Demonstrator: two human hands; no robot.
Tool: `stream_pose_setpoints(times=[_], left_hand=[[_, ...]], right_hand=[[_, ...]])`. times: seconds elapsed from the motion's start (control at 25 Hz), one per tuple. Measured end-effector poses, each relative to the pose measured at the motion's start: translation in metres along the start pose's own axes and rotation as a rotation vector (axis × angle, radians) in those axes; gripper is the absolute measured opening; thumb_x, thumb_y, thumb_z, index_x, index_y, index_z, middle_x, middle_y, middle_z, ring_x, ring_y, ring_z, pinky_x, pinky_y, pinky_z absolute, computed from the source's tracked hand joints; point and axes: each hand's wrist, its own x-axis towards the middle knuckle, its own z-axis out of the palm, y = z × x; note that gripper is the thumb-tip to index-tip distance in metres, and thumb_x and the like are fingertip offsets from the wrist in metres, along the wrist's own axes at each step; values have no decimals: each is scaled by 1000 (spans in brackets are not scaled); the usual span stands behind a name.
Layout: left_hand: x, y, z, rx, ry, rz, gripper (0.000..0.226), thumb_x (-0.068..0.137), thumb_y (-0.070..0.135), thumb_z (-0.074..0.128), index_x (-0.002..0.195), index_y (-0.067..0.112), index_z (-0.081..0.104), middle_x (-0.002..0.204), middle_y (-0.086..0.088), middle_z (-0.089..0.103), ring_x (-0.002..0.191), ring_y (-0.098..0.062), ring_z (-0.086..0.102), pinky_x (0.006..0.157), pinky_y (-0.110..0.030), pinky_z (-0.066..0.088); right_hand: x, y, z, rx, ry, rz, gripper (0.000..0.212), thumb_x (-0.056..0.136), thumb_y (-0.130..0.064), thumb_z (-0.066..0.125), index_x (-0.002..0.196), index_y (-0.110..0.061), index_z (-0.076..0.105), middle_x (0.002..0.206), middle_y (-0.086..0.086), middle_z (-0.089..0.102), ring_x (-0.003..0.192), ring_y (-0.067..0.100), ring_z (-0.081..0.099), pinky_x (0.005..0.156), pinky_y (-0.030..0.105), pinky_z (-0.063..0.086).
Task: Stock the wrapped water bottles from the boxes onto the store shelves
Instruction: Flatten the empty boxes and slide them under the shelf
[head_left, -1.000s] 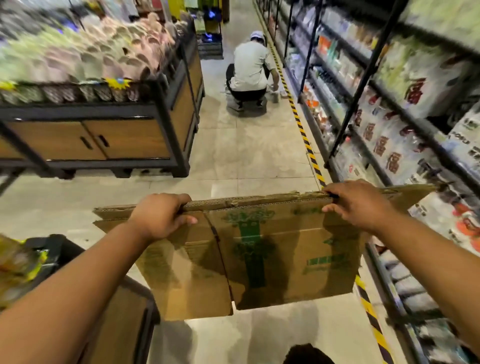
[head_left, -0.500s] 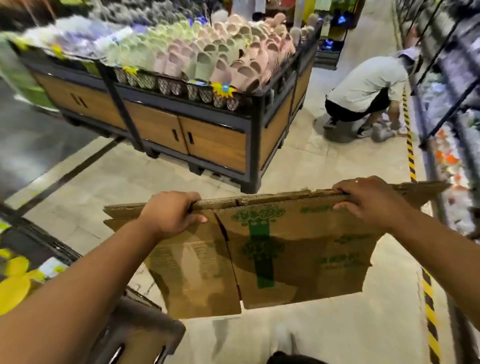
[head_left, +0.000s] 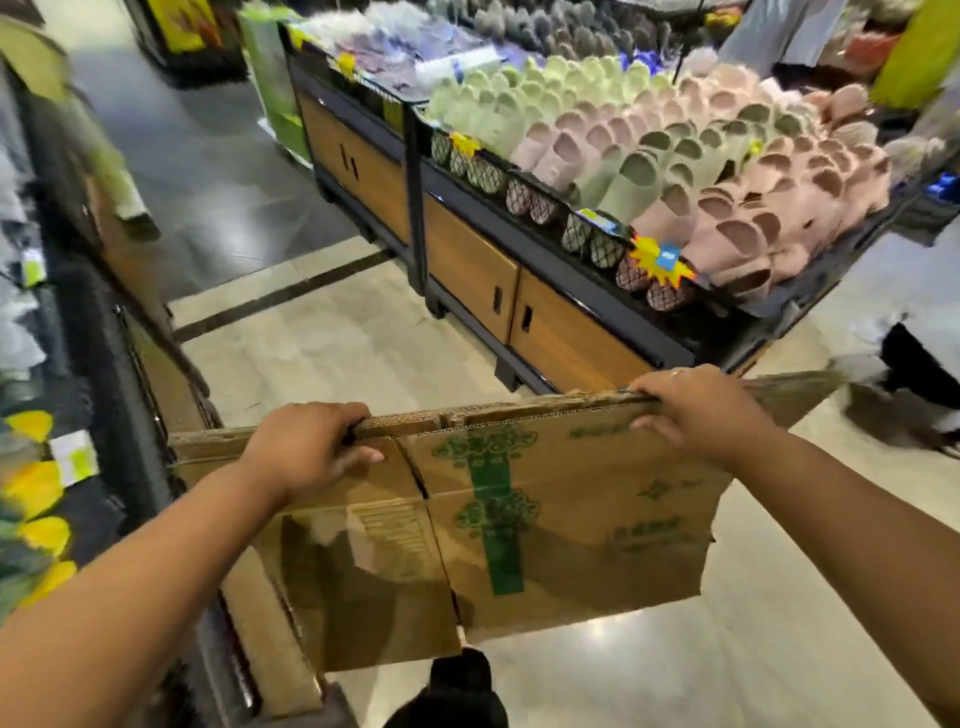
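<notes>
L hand (head_left: 306, 447): fingers curled over top edge of flattened brown cardboard box w/ green print (head_left: 571, 519), gripping it.
R hand (head_left: 696, 410): grips same edge, further right.
Box: upright in front of body, off the pale tiled floor (head_left: 363, 343).
Beyond: black-framed wooden display stand (head_left: 467, 260) w/ pink & green slippers (head_left: 675, 171).

Head-worn view, facing forward and down — close above cardboard box (head_left: 571, 493)

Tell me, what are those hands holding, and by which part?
Both the left hand and right hand grip the flattened cardboard along its top edge.
</notes>
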Motion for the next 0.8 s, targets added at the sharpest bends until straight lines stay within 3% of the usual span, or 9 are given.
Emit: stream_pose_setpoints(times=[0.08, 0.24, 0.44, 0.64, 0.8], left_hand=[[37, -44, 1, -42, -19, -54, 28, 87, 62, 60, 93, 38, 48, 75, 14, 52, 73, -15, 54, 63, -31, 44], [95, -121, -13, -61, -39, -135, 31, 87, 62, 59, 95, 32, 54, 79, 11, 58, 76, -18, 60, 61, -30, 39], [155, -221, -30, -38, -11, -259, 35, 89, 62, 57, 103, 31, 59, 84, 11, 61, 84, -19, 65, 61, -29, 42], [220, -318, -28, -57, -31, -430, 50, 85, 73, 48, 110, 31, 60, 95, 8, 70, 90, -21, 68, 71, -35, 54], [292, -389, -41, -61, -64, -607, 38, 87, 67, 56, 105, 34, 57, 95, 9, 70, 92, -20, 68, 67, -32, 49]], right_hand=[[79, -7, 4, 21, -21, -76, 34, 80, -40, 77, 109, -24, 69, 96, -1, 73, 92, 25, 68, 78, 37, 51], [210, -28, 5, 29, -54, -137, 28, 83, -42, 72, 107, -28, 67, 96, -6, 71, 94, 21, 66, 80, 36, 48], [373, -68, 8, 45, -96, -254, 34, 87, -42, 69, 118, -29, 64, 108, -7, 70, 104, 20, 64, 89, 38, 45], [547, -104, 23, 26, -93, -424, 36, 87, -42, 69, 120, -27, 64, 109, -4, 70, 104, 22, 64, 88, 37, 44], [708, -128, 37, 5, -118, -563, 38, 89, -45, 65, 122, -26, 60, 112, -5, 69, 107, 21, 62, 87, 37, 43]])
